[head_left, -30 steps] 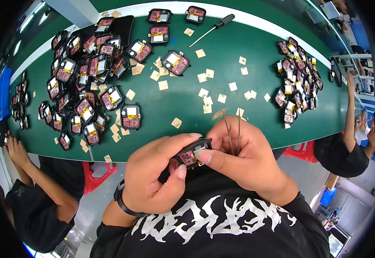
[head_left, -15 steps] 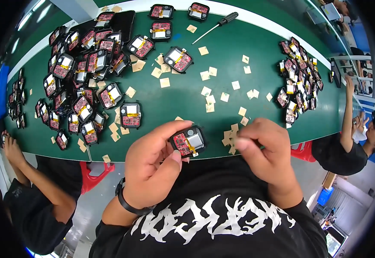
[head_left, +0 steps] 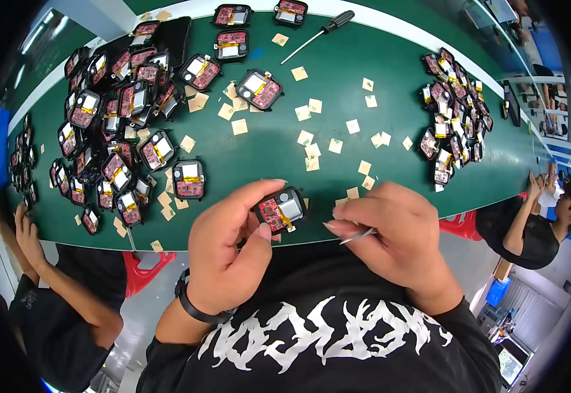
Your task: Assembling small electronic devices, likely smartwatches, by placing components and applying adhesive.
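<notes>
My left hand [head_left: 230,252] is closed around an open black device case [head_left: 280,211]. Inside that case show a red circuit board, a silver-white battery, a round grey part and a bit of yellow tape; my thumb presses its lower left edge. To the right of it, apart from the case, my right hand [head_left: 397,232] pinches a thin pointed metal tool [head_left: 359,236]. Most of the tool is hidden by my fingers, so its kind is unclear. Small beige square pieces [head_left: 352,192] lie on the table just beyond my right hand.
A heap of similar device cases [head_left: 135,98] covers the left of the green table [head_left: 246,164], with another pile [head_left: 456,111] at the right. A screwdriver [head_left: 318,36] lies at the back. Co-workers sit at left [head_left: 69,308] and right [head_left: 528,229], near red stools [head_left: 147,272].
My right hand has moved left, closer to the held case, and the metal tool now shows between its fingers. The left hand keeps its hold. The view has shifted slightly.
</notes>
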`<state>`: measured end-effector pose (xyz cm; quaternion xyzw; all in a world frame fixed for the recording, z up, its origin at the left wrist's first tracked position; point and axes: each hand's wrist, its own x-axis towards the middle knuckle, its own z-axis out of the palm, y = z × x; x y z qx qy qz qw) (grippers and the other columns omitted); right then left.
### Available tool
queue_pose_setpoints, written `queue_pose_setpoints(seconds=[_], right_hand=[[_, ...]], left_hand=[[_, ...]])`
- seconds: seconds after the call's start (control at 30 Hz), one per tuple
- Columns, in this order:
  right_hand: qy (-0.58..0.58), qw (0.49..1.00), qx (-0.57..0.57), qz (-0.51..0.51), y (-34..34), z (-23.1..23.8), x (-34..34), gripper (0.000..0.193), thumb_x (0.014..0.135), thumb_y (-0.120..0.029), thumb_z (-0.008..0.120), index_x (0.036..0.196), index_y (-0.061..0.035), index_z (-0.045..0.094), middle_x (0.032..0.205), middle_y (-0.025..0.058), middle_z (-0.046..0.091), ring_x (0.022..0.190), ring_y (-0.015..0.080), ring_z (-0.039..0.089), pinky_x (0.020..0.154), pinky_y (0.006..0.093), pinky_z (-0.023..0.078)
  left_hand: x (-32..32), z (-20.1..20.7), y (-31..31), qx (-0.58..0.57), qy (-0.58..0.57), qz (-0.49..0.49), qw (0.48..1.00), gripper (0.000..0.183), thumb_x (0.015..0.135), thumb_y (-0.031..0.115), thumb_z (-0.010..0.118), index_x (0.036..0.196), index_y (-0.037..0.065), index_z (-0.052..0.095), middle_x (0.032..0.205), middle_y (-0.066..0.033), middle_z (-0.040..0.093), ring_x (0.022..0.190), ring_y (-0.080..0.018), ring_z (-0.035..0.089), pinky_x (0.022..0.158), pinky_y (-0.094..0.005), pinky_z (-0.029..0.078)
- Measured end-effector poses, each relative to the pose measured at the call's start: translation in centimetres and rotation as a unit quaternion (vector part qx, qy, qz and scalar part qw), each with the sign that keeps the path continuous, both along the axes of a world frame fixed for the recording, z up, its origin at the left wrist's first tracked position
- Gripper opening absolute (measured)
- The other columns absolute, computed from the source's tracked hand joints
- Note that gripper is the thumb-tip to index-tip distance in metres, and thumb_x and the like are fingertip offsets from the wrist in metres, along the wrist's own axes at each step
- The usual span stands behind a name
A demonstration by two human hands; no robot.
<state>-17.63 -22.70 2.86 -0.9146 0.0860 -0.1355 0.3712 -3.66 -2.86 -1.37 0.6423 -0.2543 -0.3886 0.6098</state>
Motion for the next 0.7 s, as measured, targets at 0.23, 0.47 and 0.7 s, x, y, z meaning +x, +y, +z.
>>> queue_pose_setpoints(seconds=[0.23,0.47,0.7], right_hand=[[-0.072,0.989,-0.078,0.102,-0.1,-1.1,2.1,0.025,0.073,-0.008,0.075,0.098,-0.0063,0.074,0.084,0.0022,0.06,0.065,0.0183,0.059,0.053,0.0328,0.048],[-0.033,0.971,-0.16,0.174,-0.9,-0.4,2.6,0.028,0.068,-0.011,0.08,0.096,-0.0047,0.077,0.088,0.0032,0.067,0.058,0.0144,0.053,0.047,0.0287,0.042],[-0.026,0.975,-0.166,0.148,-0.2,-0.7,2.6,0.022,0.074,-0.013,0.075,0.096,-0.0063,0.074,0.081,0.0016,0.057,0.066,0.0159,0.058,0.051,0.0299,0.047]], left_hand=[[-0.5,-0.4,-0.2,0.012,-0.042,0.004,0.999,0.048,0.085,-0.005,0.059,0.132,0.001,0.065,0.078,-0.0063,0.063,0.059,-0.0114,0.056,0.059,-0.0258,0.046],[0.3,0.6,0.0,0.034,-0.092,-0.081,0.992,0.047,0.088,-0.012,0.048,0.133,-0.008,0.061,0.095,-0.0069,0.064,0.071,-0.0076,0.061,0.065,-0.0224,0.052],[0.1,-0.1,-0.1,0.03,-0.066,-0.038,0.997,0.051,0.079,-0.008,0.06,0.129,0.002,0.067,0.08,-0.0088,0.067,0.062,-0.0151,0.064,0.061,-0.028,0.052]])
